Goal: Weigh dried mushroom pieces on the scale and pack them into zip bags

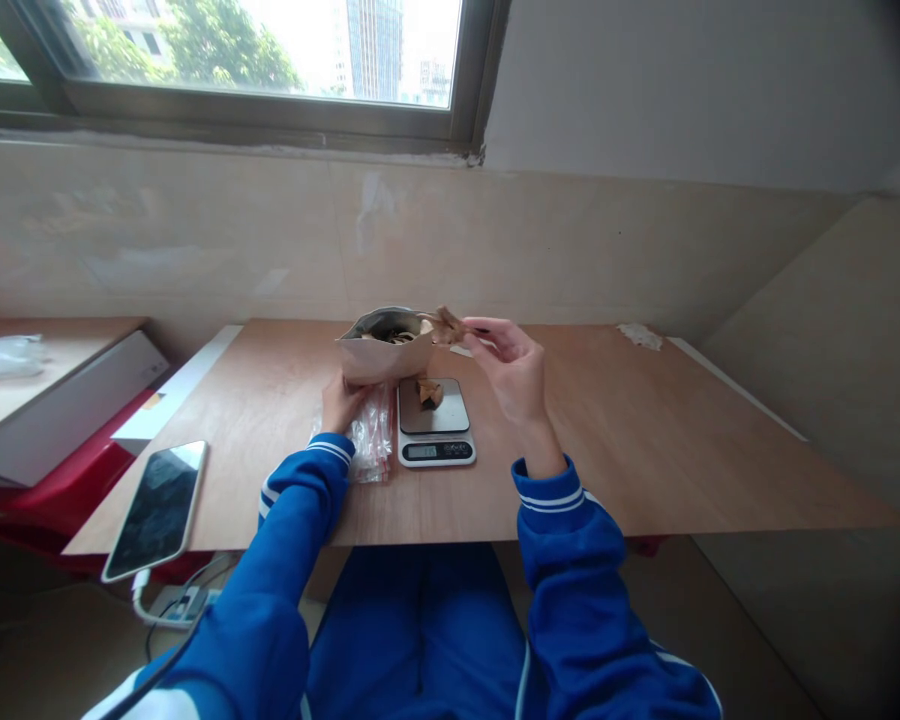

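My left hand (341, 402) is closed on the lower left part of an open paper bag (386, 362), tilted so that dried brown pieces (399, 337) show in its mouth. Between the thumb and fingers of my right hand (511, 362) is a dried brown piece (448, 327), held at the bag's right rim. Below it stands a small digital kitchen scale (438, 452) with another dried brown piece (429, 394) on its plate. The digits on its display are too small to read surely. A stack of clear zip bags (375, 440) lies left of the scale, partly under my left hand.
A phone (157, 510) with a charging cable (141, 590) lies over the table's front left edge. A power strip (187, 605) is below it. Behind the wooden table (607, 450) rises a tiled wall with a window (270, 60). Crumpled white plastic (4, 358) lies far left.
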Motion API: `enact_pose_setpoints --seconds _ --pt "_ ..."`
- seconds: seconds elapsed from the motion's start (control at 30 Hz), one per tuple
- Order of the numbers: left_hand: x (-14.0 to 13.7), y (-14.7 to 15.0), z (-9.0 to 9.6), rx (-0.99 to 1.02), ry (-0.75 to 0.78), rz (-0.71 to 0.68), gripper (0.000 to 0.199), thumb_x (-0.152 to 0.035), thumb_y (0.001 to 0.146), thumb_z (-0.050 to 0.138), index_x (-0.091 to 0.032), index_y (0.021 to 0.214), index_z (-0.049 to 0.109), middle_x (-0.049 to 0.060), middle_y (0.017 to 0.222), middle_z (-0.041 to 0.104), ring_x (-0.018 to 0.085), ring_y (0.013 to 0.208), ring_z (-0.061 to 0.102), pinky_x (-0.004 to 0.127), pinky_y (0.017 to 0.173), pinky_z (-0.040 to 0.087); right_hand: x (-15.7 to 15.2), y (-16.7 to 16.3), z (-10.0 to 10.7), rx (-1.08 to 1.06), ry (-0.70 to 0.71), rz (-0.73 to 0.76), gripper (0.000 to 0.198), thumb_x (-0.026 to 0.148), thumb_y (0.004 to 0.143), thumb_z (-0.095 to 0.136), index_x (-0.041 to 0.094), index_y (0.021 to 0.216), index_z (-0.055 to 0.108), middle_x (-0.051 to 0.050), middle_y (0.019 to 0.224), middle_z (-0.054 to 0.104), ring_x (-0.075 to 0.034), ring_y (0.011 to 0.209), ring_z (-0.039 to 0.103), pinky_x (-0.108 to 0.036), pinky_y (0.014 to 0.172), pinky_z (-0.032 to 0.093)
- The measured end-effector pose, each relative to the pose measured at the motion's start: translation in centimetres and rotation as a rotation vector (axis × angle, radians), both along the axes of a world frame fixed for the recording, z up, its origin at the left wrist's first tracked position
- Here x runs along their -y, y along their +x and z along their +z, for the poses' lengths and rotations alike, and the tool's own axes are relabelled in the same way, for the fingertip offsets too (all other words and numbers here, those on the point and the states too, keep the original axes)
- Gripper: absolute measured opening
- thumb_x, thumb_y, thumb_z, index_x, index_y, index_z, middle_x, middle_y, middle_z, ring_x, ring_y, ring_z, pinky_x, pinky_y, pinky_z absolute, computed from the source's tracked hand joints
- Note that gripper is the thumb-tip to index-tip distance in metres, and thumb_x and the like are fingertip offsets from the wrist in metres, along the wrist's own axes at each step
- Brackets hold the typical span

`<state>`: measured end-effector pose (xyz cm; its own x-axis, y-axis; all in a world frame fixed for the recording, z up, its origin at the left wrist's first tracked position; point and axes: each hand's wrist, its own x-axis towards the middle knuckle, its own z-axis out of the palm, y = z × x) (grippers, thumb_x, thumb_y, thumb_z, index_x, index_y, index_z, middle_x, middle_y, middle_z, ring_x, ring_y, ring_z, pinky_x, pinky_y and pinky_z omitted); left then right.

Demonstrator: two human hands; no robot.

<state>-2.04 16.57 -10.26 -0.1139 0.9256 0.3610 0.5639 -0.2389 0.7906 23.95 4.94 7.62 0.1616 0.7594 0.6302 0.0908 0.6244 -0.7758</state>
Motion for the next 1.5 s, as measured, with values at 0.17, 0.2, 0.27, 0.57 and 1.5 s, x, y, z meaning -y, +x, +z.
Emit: enact_pose_setpoints --seconds 0.17,0.2,0.27,0.57,1.5 --pt "0.2 0.1 0.1 -0.026 0.025 0.003 0.048 -0.045 0.073 0.071 -0.018 0.112 0.061 0.014 0.112 0.069 0.033 0.103 0.064 0.039 0.084 0.048 0.0 2.7 -7.6 -0.22 -0.252 -0.038 0.03 0.035 0.072 0.078 0.02 0.096 0.071 -0.008 0.103 0.073 -0.02 0.096 0.068 -0.037 0.088 0.056" --pt "0.2 0.1 0.0 -0.033 0.026 0.005 0.048 -0.045 0.074 0.07 -0.017 0.112 0.06 0.014 0.112 0.069 0.033 0.103 0.064 0.039 0.084 0.048 0.0 2.7 -9.2 -0.22 -0.303 -0.032 0.031 0.036 0.07 0.079 0.019 0.095 0.072 -0.008 0.102 0.074 -0.021 0.096 0.068 -0.038 0.089 0.056" --pt "0.2 0.1 0.0 -0.044 0.017 0.012 0.048 -0.045 0.074 0.069 -0.017 0.112 0.06 0.013 0.111 0.069 0.032 0.103 0.064 0.038 0.084 0.048 -0.1 2.2 -11.7 -0.218 -0.377 -0.018 0.033 0.038 0.068 0.079 0.019 0.093 0.072 -0.009 0.101 0.074 -0.022 0.095 0.068 -0.04 0.089 0.055" --pt "0.0 0.0 -0.1 -0.063 -0.009 0.021 0.046 -0.044 0.075 0.068 -0.017 0.111 0.06 0.013 0.111 0.07 0.03 0.101 0.065 0.037 0.083 0.049 -0.6 1.3 -13.8 -0.317 -0.517 0.029 0.042 0.045 0.059 0.084 0.02 0.091 0.071 -0.007 0.093 0.074 -0.023 0.085 0.069 -0.035 0.068 0.059" --pt "-0.4 0.1 -0.5 -0.003 0.01 0.045 0.055 -0.04 0.072 0.072 -0.019 0.12 0.054 0.012 0.114 0.068 0.029 0.102 0.064 0.036 0.083 0.049 -3.4 2.4 -16.4 0.145 -0.406 -0.384 0.032 0.045 0.081 0.057 0.018 0.088 0.073 -0.011 0.096 0.069 -0.022 0.084 0.058 -0.036 0.079 0.045"
